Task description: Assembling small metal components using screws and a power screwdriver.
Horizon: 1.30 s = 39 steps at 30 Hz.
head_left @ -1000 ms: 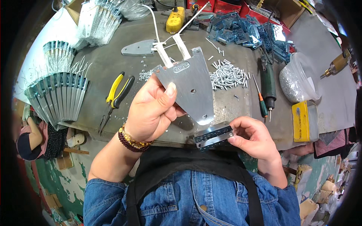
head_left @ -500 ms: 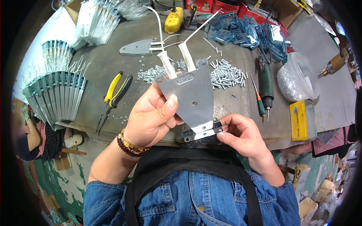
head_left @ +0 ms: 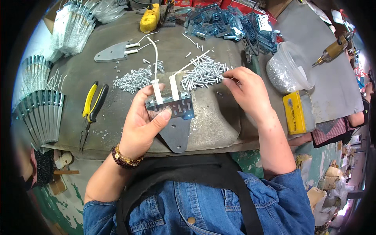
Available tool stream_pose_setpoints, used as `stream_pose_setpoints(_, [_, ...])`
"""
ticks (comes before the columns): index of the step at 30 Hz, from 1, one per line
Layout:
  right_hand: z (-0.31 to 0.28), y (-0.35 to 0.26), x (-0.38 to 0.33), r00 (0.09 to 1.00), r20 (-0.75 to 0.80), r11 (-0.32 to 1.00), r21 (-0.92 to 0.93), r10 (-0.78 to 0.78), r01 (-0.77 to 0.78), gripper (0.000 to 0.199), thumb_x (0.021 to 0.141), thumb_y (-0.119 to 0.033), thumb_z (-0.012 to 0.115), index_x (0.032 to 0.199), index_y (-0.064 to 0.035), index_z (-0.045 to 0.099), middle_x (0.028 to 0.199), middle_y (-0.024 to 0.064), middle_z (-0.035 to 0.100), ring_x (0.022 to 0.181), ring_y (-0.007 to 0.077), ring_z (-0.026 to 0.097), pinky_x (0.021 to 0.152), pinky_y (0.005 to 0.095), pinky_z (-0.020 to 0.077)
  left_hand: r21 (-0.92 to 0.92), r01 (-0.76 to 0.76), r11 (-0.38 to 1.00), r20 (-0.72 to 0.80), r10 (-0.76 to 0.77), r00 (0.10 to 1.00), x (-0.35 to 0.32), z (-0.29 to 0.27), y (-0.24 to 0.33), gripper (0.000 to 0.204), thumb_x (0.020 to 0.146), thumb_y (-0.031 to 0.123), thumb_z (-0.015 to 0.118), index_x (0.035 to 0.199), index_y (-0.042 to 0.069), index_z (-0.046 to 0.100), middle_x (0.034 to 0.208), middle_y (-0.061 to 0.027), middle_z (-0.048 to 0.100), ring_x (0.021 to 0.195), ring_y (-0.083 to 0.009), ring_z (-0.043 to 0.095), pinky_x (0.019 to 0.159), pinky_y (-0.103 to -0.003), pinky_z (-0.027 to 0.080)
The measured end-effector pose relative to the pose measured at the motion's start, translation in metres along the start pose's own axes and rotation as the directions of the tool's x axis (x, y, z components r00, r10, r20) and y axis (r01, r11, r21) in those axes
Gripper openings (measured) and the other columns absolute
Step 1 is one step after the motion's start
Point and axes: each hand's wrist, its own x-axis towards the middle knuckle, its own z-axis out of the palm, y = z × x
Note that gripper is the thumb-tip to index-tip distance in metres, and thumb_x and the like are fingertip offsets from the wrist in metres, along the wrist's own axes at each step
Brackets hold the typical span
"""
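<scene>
- Moved since half a second ago: the blue bracket (head_left: pixel 182 107), from the narrow end of the grey plate (head_left: pixel 176 133) to its wide end, and the right hand (head_left: pixel 248 92), from that bracket to the edge of the screw pile (head_left: pixel 203 73)
- Grey, scuffed workbench (head_left: pixel 219 117) spreads beneath it all
- Heap of blue parts (head_left: pixel 219 22) lies at the far side
- Left hand (head_left: pixel 141 121) pinches bracket and plate together, thumb on the bracket's slotted face
- Right hand has thumb and forefinger drawn close; I cannot tell whether they grip a screw
- Grey plate points its narrow end toward the person, two white-sleeved leads (head_left: pixel 174 87) rising from the wide end
- Yellow-and-black pliers (head_left: pixel 94 101) lie left of the left hand
- Blue bracket sits across the plate
- Small silver nuts (head_left: pixel 133 79) lie scattered left of the leads
</scene>
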Motion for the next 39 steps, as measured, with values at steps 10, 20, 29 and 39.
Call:
stream_pose_setpoints(10, [0.021, 0.013, 0.011, 0.997, 0.081, 0.955, -0.292, -0.018, 0.041, 0.012, 0.081, -0.014, 0.065, 0.085, -0.0041, 0.060, 0.084, 0.0125, 0.061, 0.084, 0.0326, 0.060, 0.074, 0.0415, 0.0486, 0.057, 0.043, 0.997, -0.079, -0.038, 0.996, 0.004, 0.005, -0.006, 0.049, 0.088, 0.001, 0.059, 0.132, -0.001, 0.038, 0.118, -0.0062, 0.053, 0.107, -0.0118, 0.052, 0.095, -0.028, 0.042])
stream_pose_setpoints(20, [0.010, -0.057, -0.026, 0.976, 0.091, 0.893, 0.427, -0.197, 0.141, 0.014, 0.078, 0.000, 0.067, 0.092, -0.0021, 0.066, 0.087, 0.0113, 0.062, 0.081, 0.0253, 0.062, 0.070, 0.0320, 0.0497, 0.043, 0.001, 0.999, -0.125, 0.005, 0.992, 0.006, 0.003, -0.008, 0.043, 0.090, -0.002, 0.056, 0.129, -0.002, 0.037, 0.111, -0.0064, 0.054, 0.099, -0.0090, 0.054, 0.085, -0.024, 0.047])
stream_pose_setpoints(29, [0.026, -0.074, -0.020, 0.885, -0.066, 0.884, 0.052, -0.461, 0.464, 0.020, 0.067, 0.001, 0.068, 0.086, -0.0034, 0.063, 0.080, 0.0089, 0.058, 0.069, 0.0254, 0.058, 0.059, 0.0340, 0.0483, 0.015, 0.018, 1.000, -0.104, -0.017, 0.994, 0.004, 0.002, -0.007, 0.038, 0.090, 0.000, 0.056, 0.126, 0.000, 0.042, 0.115, -0.0035, 0.051, 0.104, -0.0088, 0.050, 0.091, -0.024, 0.041])
stream_pose_setpoints(39, [0.041, -0.061, -0.014, 0.686, -0.207, 0.704, -0.020, -0.698, 0.710, 0.020, 0.064, -0.005, 0.069, 0.082, 0.0005, 0.063, 0.078, 0.0084, 0.060, 0.067, 0.0225, 0.059, 0.056, 0.0325, 0.0492, 0.034, -0.024, 0.999, -0.121, 0.028, 0.992, 0.003, 0.002, -0.013, 0.036, 0.090, -0.001, 0.057, 0.123, -0.001, 0.043, 0.110, -0.0038, 0.054, 0.097, -0.0078, 0.053, 0.086, -0.023, 0.045])
